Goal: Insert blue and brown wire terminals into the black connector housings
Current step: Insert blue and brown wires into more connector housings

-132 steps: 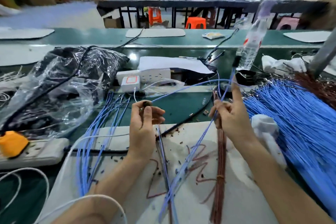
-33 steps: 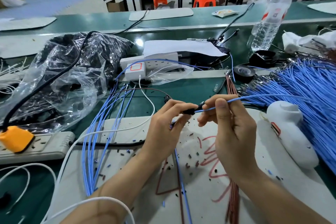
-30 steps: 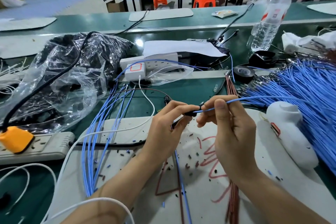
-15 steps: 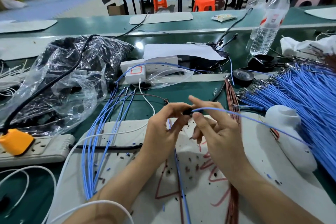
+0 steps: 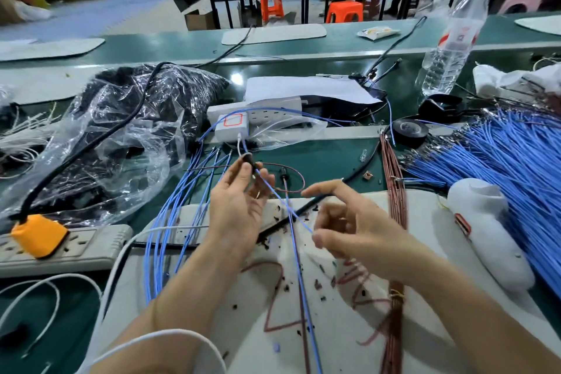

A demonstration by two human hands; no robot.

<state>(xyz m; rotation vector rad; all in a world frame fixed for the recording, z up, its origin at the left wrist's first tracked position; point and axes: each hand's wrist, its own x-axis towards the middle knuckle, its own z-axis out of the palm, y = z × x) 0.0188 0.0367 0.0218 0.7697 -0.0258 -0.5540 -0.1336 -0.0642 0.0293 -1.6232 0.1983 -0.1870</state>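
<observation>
Starting way out at 9 o'clock there's an orange plug (image 5: pixel 38 235) sitting in a power strip (image 5: pixel 91 247), and up around 10 o'clock a crinkly clear plastic bag (image 5: pixel 121 136) with dark stuff inside. Moving in, a fan of blue leads (image 5: pixel 170 222) runs over the green bench at roughly 8 o'clock from the hands. Dead centre, the left hand (image 5: pixel 238 209) pinches the black connector housing (image 5: pixel 249 161) between thumb and fingertips, up at 12 o'clock of the palm. A blue wire (image 5: pixel 285 203) trails out of it toward 5 o'clock across the white mat (image 5: pixel 334 328). The right hand (image 5: pixel 355 231) sits at about 3 o'clock of the left, fingers spread and loose, gripping nothing. The wire runs right past its thumb and I honestly can't tell if they touch, it's blurry there. Further right a brown wire bundle (image 5: pixel 394 191) lies at 2 o'clock, and the big blue wire pile (image 5: pixel 501 167) fills 3 o'clock. What worries me: if that blue terminal isn't fully latched, the wire's own weight or a snag on those loose right fingers could back it out. And with a pinch that small, the housing could twist as the next terminal goes in, so it lands in the wrong cavity or bends.
</observation>
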